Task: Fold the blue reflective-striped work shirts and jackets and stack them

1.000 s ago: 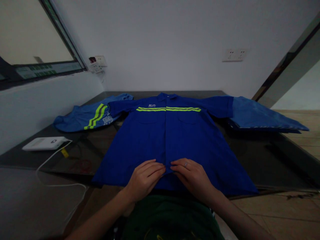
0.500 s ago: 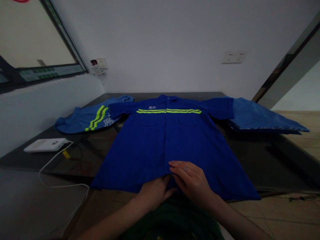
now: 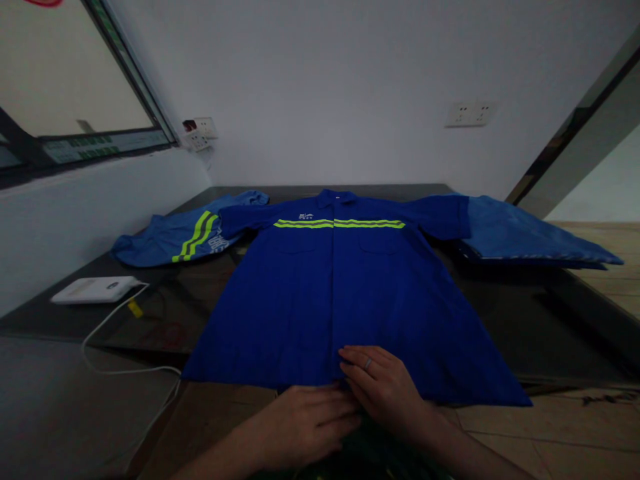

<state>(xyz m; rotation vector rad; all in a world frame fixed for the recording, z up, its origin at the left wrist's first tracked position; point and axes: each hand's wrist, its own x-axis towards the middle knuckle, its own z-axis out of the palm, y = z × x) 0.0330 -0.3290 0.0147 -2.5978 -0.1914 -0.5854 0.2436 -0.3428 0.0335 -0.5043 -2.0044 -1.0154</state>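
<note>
A dark blue short-sleeved work shirt point(image 3: 295, 300) lies front up, collar away from me, with a yellow-green reflective stripe across its chest. My right hand point(image 3: 383, 380), with a ring on one finger, is closed on the bottom hem near the front placket, fingers on top of the cloth. Just below the hem is my left hand point(image 3: 310, 420), back turned up and fingers stretched side by side toward the right hand. Its fingertips meet the hem edge and the right fingers; its thumb is hidden.
Under the shirt is a dark table point(image 3: 505, 320). A lighter blue garment point(image 3: 165, 233) with reflective stripes lies at the left, and folded blue clothing point(image 3: 530, 230) at the right. A white power bank point(image 3: 93, 290) with a white cable point(image 3: 107, 370) rests on the left side.
My left hand has come out from under the hem and moved down toward me. My right hand has shifted slightly nearer, and the lifted hem now lies lower and straighter.
</note>
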